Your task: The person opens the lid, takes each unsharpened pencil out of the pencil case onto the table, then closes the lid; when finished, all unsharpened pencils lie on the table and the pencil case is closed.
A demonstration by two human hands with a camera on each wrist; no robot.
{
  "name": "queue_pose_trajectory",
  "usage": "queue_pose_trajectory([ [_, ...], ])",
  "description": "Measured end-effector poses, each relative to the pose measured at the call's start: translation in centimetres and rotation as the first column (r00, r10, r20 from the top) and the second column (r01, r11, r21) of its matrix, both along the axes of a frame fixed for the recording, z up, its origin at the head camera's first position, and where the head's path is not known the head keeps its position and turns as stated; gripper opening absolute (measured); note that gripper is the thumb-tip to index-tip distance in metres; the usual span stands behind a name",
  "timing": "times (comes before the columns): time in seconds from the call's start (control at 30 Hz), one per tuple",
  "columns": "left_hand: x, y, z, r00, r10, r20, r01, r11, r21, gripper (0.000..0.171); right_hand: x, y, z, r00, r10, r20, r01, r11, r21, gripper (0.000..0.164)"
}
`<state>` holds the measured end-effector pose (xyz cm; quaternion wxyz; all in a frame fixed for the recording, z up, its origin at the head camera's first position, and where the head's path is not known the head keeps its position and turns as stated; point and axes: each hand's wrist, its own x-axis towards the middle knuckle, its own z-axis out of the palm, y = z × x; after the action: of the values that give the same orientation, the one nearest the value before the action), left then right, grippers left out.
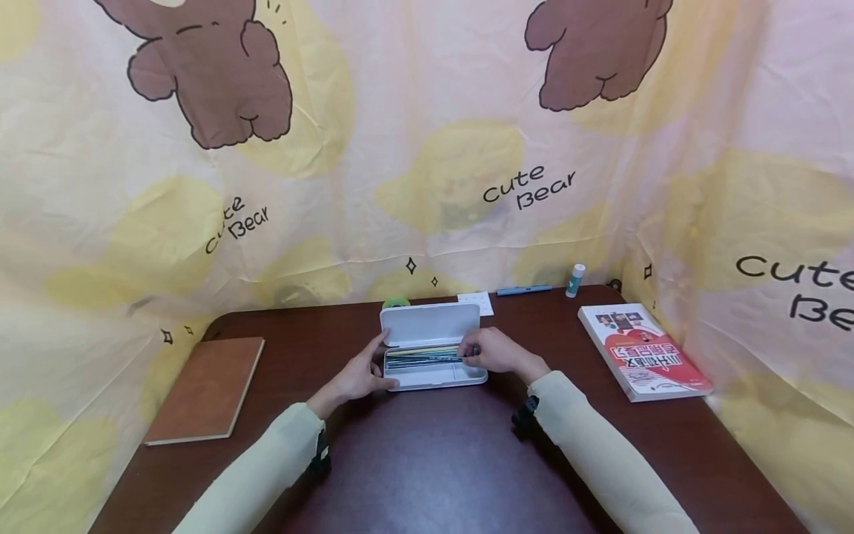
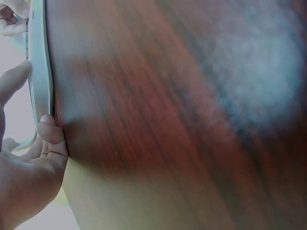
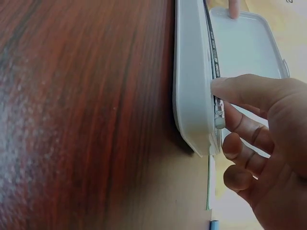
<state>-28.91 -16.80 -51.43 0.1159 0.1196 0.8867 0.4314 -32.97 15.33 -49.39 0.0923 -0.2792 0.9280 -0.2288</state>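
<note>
A white pencil case (image 1: 437, 382) lies on the dark wooden table with its lid (image 1: 430, 326) raised at the back. Several pencils (image 1: 420, 357) lie lengthwise inside it. My left hand (image 1: 360, 373) holds the case's left end, thumb at the front corner and a finger up by the lid. At the right end, my right hand (image 1: 495, 350) pinches a dark pencil (image 3: 216, 62) between thumb and index finger, close to its white eraser end. That pencil lies along the case's rim in the right wrist view; its far end cannot be seen there.
A brown notebook (image 1: 207, 389) lies on the left, a red-and-white book (image 1: 643, 352) on the right. Along the back are green tape (image 1: 396, 302), a white paper (image 1: 477, 302), a blue pen (image 1: 524, 290) and an upright glue stick (image 1: 575, 281). Patterned cloth (image 1: 373, 185) hangs behind.
</note>
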Motion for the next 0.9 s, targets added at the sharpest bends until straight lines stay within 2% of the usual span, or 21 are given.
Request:
queue_pose_trajectory([
  [0.5,0.06,0.17,-0.15,0.999,-0.008,-0.031,0.007,1.000,-0.015,0.106,-0.21,0.01,0.16,1.000,-0.030,-0.008,0.030,0.999,0.015,0.009],
  [0.9,0.28,-0.18,-0.20,1.000,-0.010,-0.004,0.010,1.000,0.026,0.106,-0.18,0.35,0.42,0.999,-0.043,-0.033,0.043,0.999,0.007,0.010],
])
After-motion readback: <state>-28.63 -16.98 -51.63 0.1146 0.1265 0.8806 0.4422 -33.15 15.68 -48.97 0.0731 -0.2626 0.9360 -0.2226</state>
